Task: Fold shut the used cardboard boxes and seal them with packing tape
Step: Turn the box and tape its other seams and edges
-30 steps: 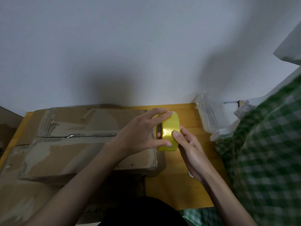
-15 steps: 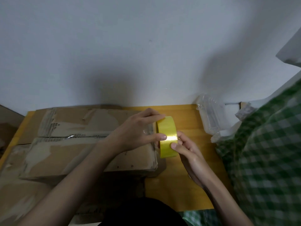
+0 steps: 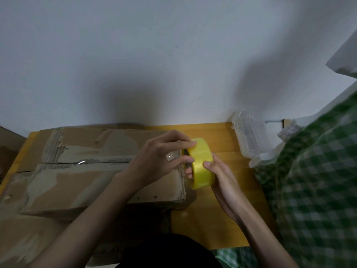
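Head view
Setting: plain white wall (image 3: 154,55) behind a yellow wooden table (image 3: 222,209), dimly lit.
Cardboard box (image 3: 87,171): lies on the table's left half, flaps folded down, the seam between them running left to right; its brown surface is worn, with torn paper patches and old clear tape.
Tape roll (image 3: 201,163): yellow, held on edge just off the box's right end, above the table.
Left hand (image 3: 160,161): reaches across the box top; fingertips and thumb curl round the roll's near-left rim, index finger on top.
Right hand (image 3: 222,176): cups the roll from the right and below, thumb pressed on the outer yellow band, fingers wrapped underneath with their tips showing at the roll's left side.
Clear plastic container (image 3: 249,138): stands at the table's back right corner against the wall.
Green checked cloth (image 3: 318,180): fills the right side, beside the table.
Second cardboard piece (image 3: 23,238): lower left, partly under the box, blurred.
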A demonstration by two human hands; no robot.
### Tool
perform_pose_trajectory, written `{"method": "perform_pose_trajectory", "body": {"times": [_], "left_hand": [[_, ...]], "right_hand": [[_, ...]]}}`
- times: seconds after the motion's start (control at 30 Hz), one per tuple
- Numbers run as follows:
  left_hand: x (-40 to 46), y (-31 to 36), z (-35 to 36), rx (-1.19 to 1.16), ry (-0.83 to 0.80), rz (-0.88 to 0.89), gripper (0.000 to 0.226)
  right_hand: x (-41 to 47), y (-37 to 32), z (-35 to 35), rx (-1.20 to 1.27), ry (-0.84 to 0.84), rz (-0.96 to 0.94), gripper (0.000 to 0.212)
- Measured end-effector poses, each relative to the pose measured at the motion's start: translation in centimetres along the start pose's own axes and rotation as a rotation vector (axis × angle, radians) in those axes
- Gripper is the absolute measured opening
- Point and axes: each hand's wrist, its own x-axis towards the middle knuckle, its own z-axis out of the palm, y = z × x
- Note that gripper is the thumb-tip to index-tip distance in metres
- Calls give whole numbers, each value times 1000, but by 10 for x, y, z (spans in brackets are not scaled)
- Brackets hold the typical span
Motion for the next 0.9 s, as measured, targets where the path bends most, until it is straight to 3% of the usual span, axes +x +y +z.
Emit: {"method": "perform_pose_trajectory", "body": {"times": [0.3,0.6,0.77,0.9], "left_hand": [[2,7,-4,-11,78,5,23],[-2,6,-8,79,119,-51,40],[0,8,-10,-29,79,49,15],[-1,6,-14,-1,68,76,12]], "right_hand": [[0,-4,3,-132,31,-32,43],[0,-7,4,-112,21,-24,34],[-3,-8,9,-140,39,2,40],[-3,-8,11,-176,44,-7,41]]}}
